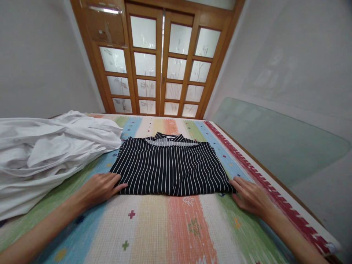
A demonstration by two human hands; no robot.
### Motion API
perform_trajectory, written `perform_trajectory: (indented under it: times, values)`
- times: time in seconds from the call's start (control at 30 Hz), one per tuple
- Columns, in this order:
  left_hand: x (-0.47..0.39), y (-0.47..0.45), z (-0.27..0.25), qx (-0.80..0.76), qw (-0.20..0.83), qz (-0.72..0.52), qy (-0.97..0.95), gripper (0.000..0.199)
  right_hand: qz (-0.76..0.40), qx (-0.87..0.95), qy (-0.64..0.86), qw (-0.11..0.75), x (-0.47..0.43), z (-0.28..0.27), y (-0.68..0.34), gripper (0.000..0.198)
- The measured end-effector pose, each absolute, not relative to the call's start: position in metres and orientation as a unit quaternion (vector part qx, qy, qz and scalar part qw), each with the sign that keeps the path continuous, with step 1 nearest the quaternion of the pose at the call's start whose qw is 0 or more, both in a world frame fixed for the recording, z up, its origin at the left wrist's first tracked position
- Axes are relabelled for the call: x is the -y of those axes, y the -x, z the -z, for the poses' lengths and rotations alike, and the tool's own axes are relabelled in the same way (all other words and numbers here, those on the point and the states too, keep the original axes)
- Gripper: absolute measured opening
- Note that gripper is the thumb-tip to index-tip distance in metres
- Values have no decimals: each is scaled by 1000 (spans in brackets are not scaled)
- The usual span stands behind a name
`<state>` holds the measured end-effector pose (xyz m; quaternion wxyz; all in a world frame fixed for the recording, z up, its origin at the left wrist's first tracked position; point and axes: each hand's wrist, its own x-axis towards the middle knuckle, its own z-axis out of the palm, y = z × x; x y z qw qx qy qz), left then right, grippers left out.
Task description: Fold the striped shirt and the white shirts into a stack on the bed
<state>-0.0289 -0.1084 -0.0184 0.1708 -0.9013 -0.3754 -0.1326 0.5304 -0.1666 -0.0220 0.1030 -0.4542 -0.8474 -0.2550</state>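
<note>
A black shirt with white stripes lies folded into a wide, flat shape, its collar at the far edge. At the shirt's near left corner, my left hand is closed with the cloth between thumb and fingers. My right hand pinches the near right corner, with its fingertips at the edge of the fabric. Both forearms reach in from the lower corners of the view.
A colourful striped cover spreads under the shirt. On the left lies a heap of white cloth. A pale green panel leans by the right wall. Wooden doors with glass panes stand at the back.
</note>
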Motion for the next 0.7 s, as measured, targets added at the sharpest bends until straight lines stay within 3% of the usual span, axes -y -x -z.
perform_trajectory:
  times: [0.13, 0.27, 0.37, 0.53, 0.7]
  values:
    - [119, 3, 3, 328, 144, 105, 928, 41, 249, 869, 416, 101, 165, 11, -508, 29]
    - [111, -6, 8, 304, 144, 55, 940, 26, 288, 878, 376, 63, 153, 8, -497, 19]
    - [105, 1, 16, 313, 163, 24, 935, 28, 302, 877, 367, 75, 147, 9, -499, 32]
    - [113, 16, 20, 315, 190, 83, 926, 31, 356, 852, 362, 130, 149, 14, -509, 35]
    - [124, 23, 18, 284, 139, 96, 944, 28, 328, 871, 351, 105, 151, 20, -522, 32]
